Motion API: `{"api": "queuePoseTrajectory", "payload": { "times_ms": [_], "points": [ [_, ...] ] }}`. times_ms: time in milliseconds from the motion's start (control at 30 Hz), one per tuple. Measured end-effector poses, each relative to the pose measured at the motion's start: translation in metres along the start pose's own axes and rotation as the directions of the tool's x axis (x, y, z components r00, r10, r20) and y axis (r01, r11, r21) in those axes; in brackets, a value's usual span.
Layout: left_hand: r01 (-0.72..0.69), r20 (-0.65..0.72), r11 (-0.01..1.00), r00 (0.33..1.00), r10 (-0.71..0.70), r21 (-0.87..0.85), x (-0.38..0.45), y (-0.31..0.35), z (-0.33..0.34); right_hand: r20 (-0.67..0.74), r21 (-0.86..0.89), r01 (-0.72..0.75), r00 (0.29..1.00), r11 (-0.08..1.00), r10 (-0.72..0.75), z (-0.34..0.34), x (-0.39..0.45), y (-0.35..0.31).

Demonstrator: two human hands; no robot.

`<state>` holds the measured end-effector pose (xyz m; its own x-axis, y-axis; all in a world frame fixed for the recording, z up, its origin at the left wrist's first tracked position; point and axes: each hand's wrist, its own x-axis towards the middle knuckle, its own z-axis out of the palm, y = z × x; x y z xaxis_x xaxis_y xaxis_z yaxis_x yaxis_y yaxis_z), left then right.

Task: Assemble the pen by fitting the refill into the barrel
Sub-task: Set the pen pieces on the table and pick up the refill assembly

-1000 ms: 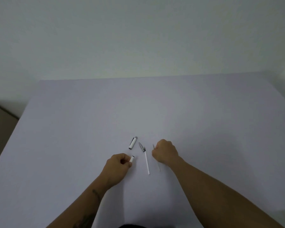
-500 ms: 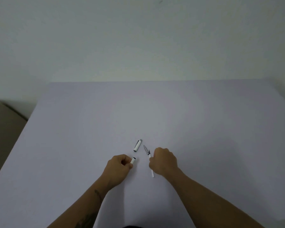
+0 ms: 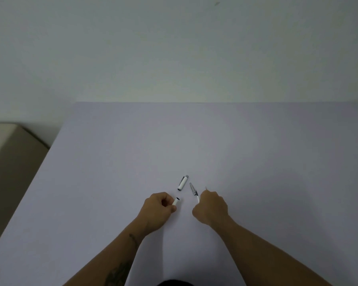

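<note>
Your two hands work over loose pen parts near the tabletop's (image 3: 215, 141) front edge.

Your left hand (image 3: 157, 211) is curled nearly closed, pinching a short white barrel (image 3: 176, 201) between thumb and fingers, its dark open end pointing away from you; your right hand (image 3: 212, 207) is a closed fist around a thin rod, probably the refill (image 3: 206, 188), though only its tip shows past the knuckles; the silver-tipped front section (image 3: 194, 190) lies on the tabletop just left of that fist, its white end touching or passing under your fingers; the white cap (image 3: 183, 183) lies just beyond it, apart from both hands.
</note>
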<state>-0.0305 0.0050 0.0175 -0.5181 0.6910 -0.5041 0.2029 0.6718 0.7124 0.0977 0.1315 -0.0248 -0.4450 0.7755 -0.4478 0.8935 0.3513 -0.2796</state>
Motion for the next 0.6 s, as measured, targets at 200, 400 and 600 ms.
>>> {"api": "queuePoseTrajectory", "payload": {
  "times_ms": [200,400,600],
  "points": [
    [-0.001,0.0,1.0,1.0,0.001,-0.007,0.003,-0.001,-0.003,-0.102,0.321,0.031,0.995,0.946,0.001,-0.027,0.002,-0.006],
    [-0.012,-0.014,1.0,1.0,0.011,-0.025,0.007,0.006,-0.002,-0.157,0.69,0.142,0.987,0.71,-0.044,-0.067,-0.004,-0.038],
    [-0.039,-0.032,0.998,0.999,0.037,-0.053,0.007,0.011,0.002,-0.152,0.682,0.172,0.984,0.711,-0.092,-0.067,-0.007,-0.045]
  ]
}}
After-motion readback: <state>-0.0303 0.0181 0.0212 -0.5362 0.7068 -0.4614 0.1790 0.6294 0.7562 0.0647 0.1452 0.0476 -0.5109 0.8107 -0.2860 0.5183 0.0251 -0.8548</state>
